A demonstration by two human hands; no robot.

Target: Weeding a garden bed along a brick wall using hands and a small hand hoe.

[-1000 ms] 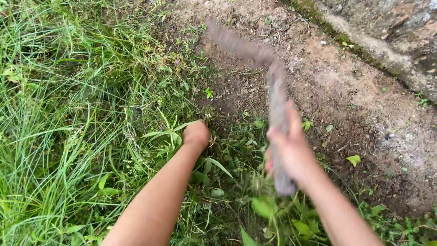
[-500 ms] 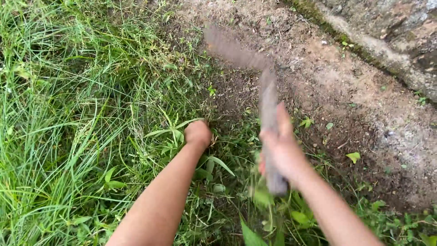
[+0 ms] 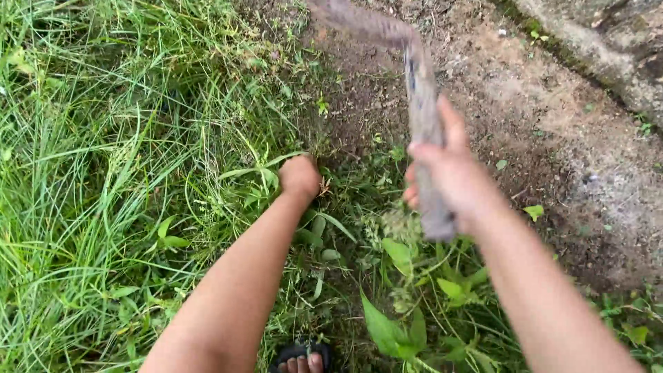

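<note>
Outdoors, on the ground. Long green grass [image 3: 90, 159] over the whole left half, blades lying crossed and tangled. Bare brown soil [image 3: 545, 138] to the right and far side, crumbly, dotted with a few small leaves. Rough grey stone edge [image 3: 608, 48] at the far right corner, running diagonally, mossy along its foot. Broad-leaved weeds [image 3: 400, 311] near, in the middle, between the two forearms.

Left hand [image 3: 299, 176] down at the line where grass meets soil, closed into a fist among low stems; fingers curled under and out of sight, so cannot tell just what is pinched. Right hand [image 3: 449, 176] raised above the weeds, fingers wrapped tight round the handle of a sickle [image 3: 418, 103], thumb laid along it. Handle grey and worn, its butt end sticking out near the wrist. Blade bending off to the far left, over the soil, blurred; tip at the top edge of the frame. Sickle clear of the ground, well apart from the left hand.

Toes in a black sandal [image 3: 302, 358] at the near edge, beneath the left arm.
</note>
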